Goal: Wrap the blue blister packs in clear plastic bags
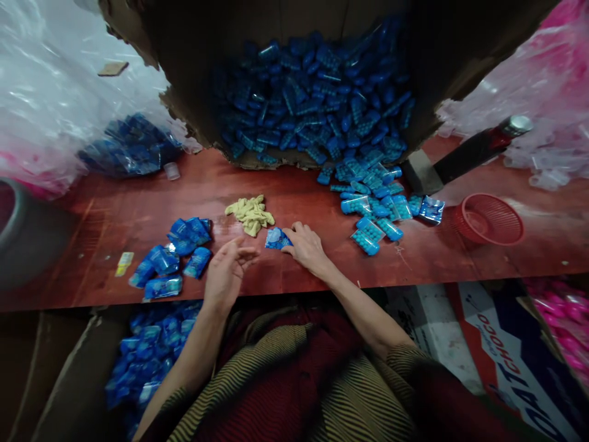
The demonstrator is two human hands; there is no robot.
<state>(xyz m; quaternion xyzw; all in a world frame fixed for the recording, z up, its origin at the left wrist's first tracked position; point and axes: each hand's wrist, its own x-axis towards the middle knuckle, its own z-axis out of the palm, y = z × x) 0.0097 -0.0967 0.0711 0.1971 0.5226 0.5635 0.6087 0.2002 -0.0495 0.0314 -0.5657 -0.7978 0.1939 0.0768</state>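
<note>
The right hand (307, 245) has its grip closed on the edge of a blue packet (275, 238), mid-frame; whether that packet rests on the red tabletop (294, 184) or sits just above it, I can't tell. Just left, the left hand (227, 270) is released, its fingers loosely bent. A crumpled pale-yellow bundle (251, 215) lies just above the packet. More blue packets (163, 261) sit left of centre. Right of centre, blue-capped clear containers (368, 230) spread from a torn cardboard box (179, 92) at the top, and a red basket (490, 221) stands at far right.
</note>
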